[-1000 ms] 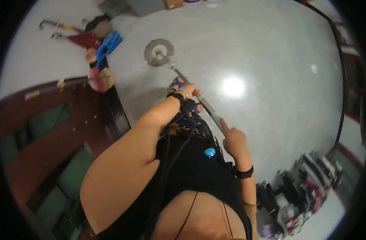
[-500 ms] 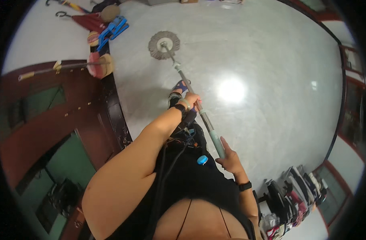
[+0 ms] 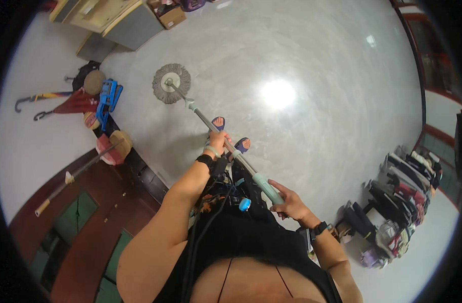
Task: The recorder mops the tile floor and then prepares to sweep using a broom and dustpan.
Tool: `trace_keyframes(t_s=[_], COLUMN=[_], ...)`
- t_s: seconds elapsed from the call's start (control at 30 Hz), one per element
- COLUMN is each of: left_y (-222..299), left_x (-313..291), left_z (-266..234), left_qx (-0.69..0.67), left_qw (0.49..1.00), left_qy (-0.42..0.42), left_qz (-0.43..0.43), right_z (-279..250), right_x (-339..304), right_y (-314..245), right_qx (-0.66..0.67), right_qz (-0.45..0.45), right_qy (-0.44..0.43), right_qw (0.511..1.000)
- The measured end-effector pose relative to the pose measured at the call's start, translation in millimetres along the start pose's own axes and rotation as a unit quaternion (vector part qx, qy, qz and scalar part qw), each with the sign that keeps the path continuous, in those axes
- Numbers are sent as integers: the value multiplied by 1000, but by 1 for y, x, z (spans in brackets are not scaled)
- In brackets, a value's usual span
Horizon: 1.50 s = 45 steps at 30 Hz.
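I hold a mop with a metal pole (image 3: 206, 121) that slants across in front of me. Its round, grey fringed head (image 3: 158, 95) lies on the floor ahead, left of the middle. My left hand (image 3: 218, 141) is closed around the middle of the pole, just above my feet. Nearer my body, my right hand (image 3: 291, 204) grips the upper end by its pale green sleeve (image 3: 265, 186), with a finger stretched along it. Below the left hand show my feet in dark blue sandals (image 3: 243, 145).
A blue folded stool (image 3: 107, 100), umbrellas (image 3: 77, 104) and a long-handled pink brush or broom (image 3: 103, 145) line the left wall. Beyond stand a cabinet (image 3: 135, 28) and a cardboard box (image 3: 172, 18). Clothes (image 3: 400, 197) hang at the right. A dark red door (image 3: 89, 227) is at the left.
My view has turned, so the cabinet and box at the far left now show more. In the picture the mop head sits lower and further left. Both hands keep their hold.
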<state>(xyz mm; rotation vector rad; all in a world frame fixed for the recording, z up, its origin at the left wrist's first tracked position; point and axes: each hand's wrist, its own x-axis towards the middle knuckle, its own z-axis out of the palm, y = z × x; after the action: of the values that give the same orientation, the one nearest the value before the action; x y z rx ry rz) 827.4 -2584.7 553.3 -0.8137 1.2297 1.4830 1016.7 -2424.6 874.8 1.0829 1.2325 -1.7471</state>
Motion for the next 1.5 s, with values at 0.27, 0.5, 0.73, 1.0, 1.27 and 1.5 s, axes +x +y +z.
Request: trace_keyframes(t_s=[0.27,0.5,0.73,1.0,1.27,1.5], left_y=[53,42,-5,-154,-293,-336], left_x=[37,93,101,83,0,-35], left_z=[50,124,229,283,290,268], left_qx=[77,147,310,567,679,670], left_qw=[997,987,949,810,671,644], left_qy=[-5,24,-35,-147,-294,-349], left_qz=[6,52,39,21,-52,-122], right_z=[-33,-69,-90,-49,39,71], right_x=[24,52,46,5,-34,-53], right_y=[-13,9,73,185,223,217], right_qx=[65,168,268,399,523,447], right_qz=[-73,-91,-99,-109,-52,-4], right_qy=[16,73,166,241,320,406], right_qw=[995,979,944,878,788,797])
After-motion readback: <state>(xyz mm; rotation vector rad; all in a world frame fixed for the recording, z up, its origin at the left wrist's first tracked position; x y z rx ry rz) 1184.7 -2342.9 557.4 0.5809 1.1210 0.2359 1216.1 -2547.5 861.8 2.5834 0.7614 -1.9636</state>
